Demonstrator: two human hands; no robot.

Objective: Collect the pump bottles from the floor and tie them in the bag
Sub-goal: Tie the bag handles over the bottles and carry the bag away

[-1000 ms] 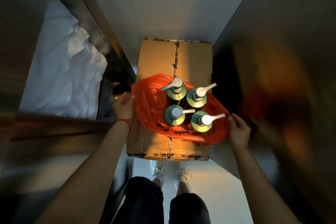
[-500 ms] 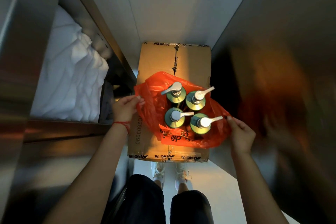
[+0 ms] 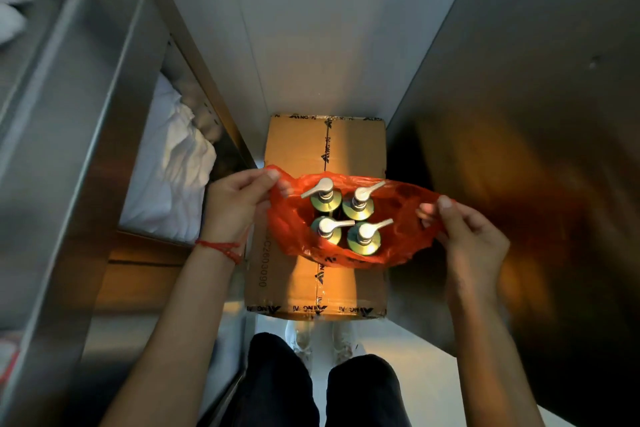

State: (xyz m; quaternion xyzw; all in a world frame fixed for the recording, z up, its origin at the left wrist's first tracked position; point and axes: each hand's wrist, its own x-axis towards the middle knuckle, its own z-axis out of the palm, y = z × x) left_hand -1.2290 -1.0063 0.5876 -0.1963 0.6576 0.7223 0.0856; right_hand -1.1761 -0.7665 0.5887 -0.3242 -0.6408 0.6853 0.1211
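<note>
Left hand (image 3: 235,208) and right hand (image 3: 474,243) pinch the bag's (image 3: 405,218) rim

Support: a sealed cardboard box (image 3: 322,149) stood on the pale floor (image 3: 298,45), between metal walls.
Box top: brown, taped down its centre seam, with printed tape along both ends.
Directly on it: an orange plastic bag (image 3: 398,239) sat on the box top, midway between the two pinches on its rim.
In the bag: four pump bottles (image 3: 346,215) stood upright in a two-by-two cluster, inward of both grips.
Bare box: showed beyond and nearer than the held bag.
</note>
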